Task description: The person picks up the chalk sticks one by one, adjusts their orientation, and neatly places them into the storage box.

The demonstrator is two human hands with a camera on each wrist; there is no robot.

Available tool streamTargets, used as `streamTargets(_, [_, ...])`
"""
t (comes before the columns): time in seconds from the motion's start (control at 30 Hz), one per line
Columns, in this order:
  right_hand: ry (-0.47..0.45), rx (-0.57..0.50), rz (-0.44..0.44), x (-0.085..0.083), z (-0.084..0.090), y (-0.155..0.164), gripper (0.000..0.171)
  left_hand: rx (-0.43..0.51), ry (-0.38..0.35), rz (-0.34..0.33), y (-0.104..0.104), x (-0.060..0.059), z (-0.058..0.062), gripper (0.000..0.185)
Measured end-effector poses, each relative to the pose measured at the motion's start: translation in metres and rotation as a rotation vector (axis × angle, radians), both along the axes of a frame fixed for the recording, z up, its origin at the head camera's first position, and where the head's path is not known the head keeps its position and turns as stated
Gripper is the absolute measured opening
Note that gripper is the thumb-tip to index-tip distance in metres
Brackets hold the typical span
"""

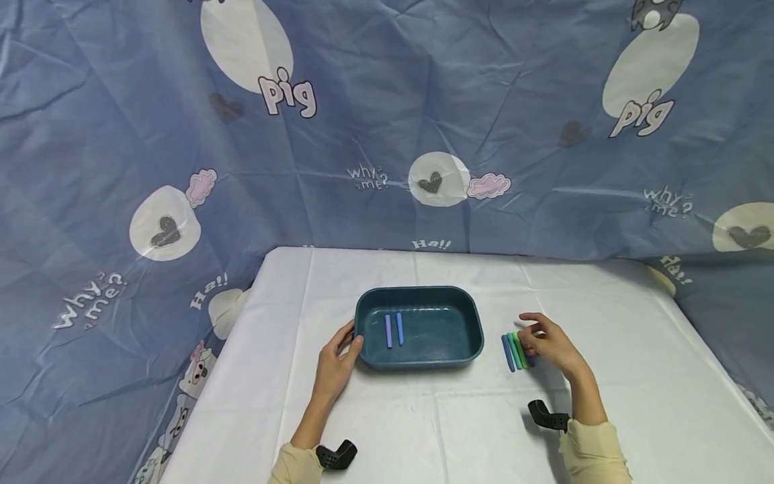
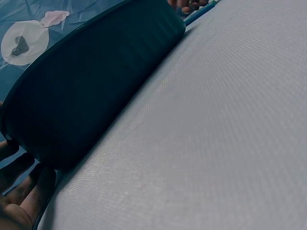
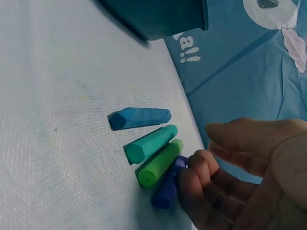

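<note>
Sticks (image 3: 161, 163) likely light, brittle; pinch mid-length.
Left hand (image 1: 334, 368) grips end of tray (image 1: 438, 336); right hand (image 1: 553, 346) at sticks, thumb and fingers parted, holding none.

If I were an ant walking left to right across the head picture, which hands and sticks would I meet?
Left hand, purple stick, light blue stick, dark blue stick, teal stick, green stick, right hand.

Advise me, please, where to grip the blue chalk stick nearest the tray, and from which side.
Probably pinch the blue chalk stick at its middle from above, across its long sides: it lies flat, with a gap to the teal stick.
</note>
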State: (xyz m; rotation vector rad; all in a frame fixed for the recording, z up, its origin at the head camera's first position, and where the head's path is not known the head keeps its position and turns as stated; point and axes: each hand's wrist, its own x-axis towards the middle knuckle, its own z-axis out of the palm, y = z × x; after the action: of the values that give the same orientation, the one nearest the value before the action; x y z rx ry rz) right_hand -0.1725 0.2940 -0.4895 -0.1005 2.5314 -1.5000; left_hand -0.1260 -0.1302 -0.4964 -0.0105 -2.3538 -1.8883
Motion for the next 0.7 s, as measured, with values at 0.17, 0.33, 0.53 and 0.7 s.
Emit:
streamTargets(0.17, [0.009,0.095,-0.001,0.0011,-0.0006,0.0021,0.048,-0.002,-0.007,-0.005,0.0004,-0.0011,-0.0006,0.047])
streamTargets(0.33, [0.025,0.220,0.010,0.0058,-0.0026,0.0068,0.041,-0.014,-0.004,-0.001,-0.0001,-0.0006,-0.0018,0.047])
streamTargets(0.53, [0.067,0.273,0.059,0.0069,-0.0075,0.0084,0.041,-0.012,0.006,0.008,-0.0016,-0.0003,-0.0015,0.046])
streamTargets(0.7, [0.121,0.336,0.034,0.0079,-0.0085,0.0069,0.036,-0.021,0.014,0.010,-0.0013,-0.0002,-0.0024,0.046])
